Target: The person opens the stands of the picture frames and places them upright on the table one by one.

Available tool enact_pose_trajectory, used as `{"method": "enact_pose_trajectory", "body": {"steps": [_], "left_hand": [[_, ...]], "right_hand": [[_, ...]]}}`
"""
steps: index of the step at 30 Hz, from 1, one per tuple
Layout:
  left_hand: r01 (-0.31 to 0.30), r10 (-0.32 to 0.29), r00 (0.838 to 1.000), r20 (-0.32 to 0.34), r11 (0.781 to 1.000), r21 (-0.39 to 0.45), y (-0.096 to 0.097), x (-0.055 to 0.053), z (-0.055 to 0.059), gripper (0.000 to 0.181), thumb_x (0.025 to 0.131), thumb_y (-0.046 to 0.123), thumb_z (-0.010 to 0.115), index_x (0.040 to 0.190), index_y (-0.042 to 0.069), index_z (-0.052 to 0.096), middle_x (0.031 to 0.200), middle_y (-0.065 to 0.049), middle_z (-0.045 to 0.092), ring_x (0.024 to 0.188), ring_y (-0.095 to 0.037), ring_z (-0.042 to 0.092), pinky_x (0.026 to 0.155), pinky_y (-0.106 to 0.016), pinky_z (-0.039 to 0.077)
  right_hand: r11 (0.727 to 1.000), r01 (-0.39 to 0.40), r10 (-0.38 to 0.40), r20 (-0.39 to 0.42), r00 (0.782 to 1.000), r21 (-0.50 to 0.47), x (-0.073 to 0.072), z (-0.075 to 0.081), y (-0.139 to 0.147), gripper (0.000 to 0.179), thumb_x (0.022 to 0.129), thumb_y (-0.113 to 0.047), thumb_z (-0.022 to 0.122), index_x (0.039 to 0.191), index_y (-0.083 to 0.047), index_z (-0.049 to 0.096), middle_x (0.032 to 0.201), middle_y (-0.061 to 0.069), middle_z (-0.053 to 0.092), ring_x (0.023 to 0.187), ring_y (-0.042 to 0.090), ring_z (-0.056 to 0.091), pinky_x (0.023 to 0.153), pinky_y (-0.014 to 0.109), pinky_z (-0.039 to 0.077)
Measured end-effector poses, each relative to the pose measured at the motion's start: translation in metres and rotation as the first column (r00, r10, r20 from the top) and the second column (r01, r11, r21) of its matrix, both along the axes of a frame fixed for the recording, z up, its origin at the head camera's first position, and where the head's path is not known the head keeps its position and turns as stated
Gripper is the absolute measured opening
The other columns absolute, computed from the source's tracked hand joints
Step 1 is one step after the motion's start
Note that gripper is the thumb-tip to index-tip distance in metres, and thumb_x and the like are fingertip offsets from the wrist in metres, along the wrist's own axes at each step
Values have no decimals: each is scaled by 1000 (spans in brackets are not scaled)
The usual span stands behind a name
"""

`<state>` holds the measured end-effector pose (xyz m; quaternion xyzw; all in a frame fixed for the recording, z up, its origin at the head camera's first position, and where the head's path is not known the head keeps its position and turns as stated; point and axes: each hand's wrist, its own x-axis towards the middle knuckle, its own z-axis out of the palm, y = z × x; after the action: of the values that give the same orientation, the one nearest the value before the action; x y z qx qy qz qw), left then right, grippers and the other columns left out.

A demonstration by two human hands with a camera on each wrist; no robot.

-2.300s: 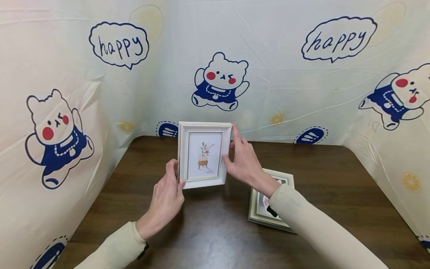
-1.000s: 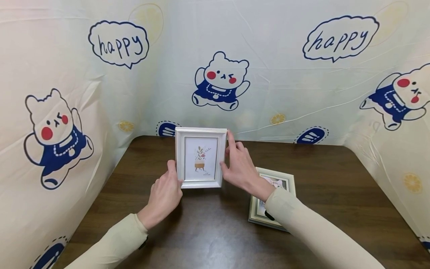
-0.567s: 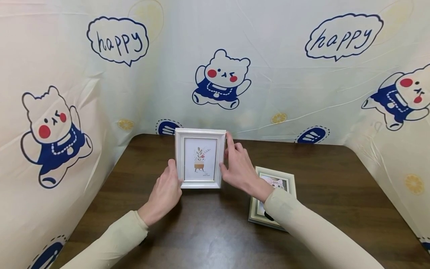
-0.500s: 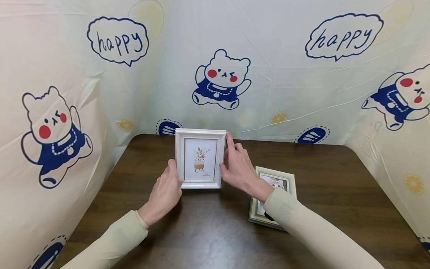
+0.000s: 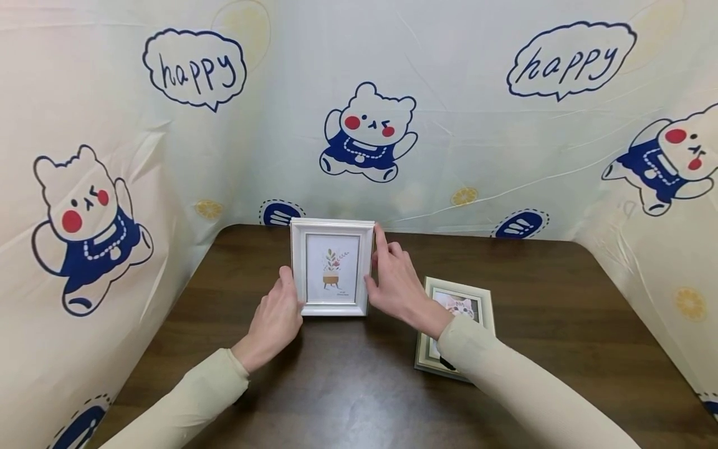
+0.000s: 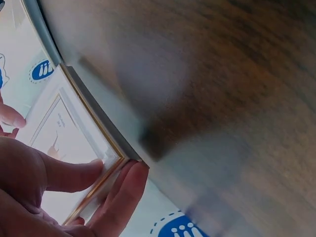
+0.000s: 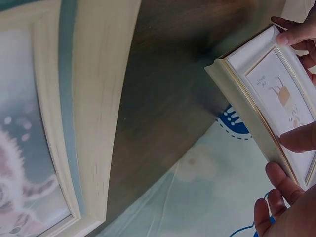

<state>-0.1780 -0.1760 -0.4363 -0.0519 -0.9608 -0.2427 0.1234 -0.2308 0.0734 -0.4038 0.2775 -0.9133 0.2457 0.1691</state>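
White photo frame (image 5: 332,268) upright, toward tabletop's (image 5: 348,386) far edge. Left hand (image 5: 275,319): fingers clamped on its lower left side. Right hand (image 5: 398,280): clamped on right side. Thumbs on front. Cream frame (image 5: 457,300) lies nearer tabletop's right edge, partly behind sleeve (image 5: 477,350).

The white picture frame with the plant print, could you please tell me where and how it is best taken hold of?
Probably by its two side borders, thumbs in front and fingers behind, left hand coming from the left, right hand from the right: the white picture frame is roughly upright, and its wide border leaves room beside the plant print.
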Motion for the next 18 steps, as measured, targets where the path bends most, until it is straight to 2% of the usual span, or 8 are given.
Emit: {"method": "enact_pose_trajectory", "body": {"steps": [8,18], "left_hand": [[8,-9,999,38,999,31,-2,-1,-2,52,89,-6,75,122,-3,35,100,-23,58,75,-42,66,63,-52,55],[29,-31,998,51,998,50,-3,-2,-2,52,90,-8,73,124,-5,34,102,-25,57,77,-42,66,65,-50,55]], "right_hand": [[1000,-12,13,-10,1000,13,1,-2,-1,101,89,-10,77,164,6,11,101,8,70,109,30,51,92,47,43],[999,-11,12,-23,1000,37,1,-3,-1,99,90,-10,76,164,6,11,100,9,69,108,31,51,92,46,44]]}}
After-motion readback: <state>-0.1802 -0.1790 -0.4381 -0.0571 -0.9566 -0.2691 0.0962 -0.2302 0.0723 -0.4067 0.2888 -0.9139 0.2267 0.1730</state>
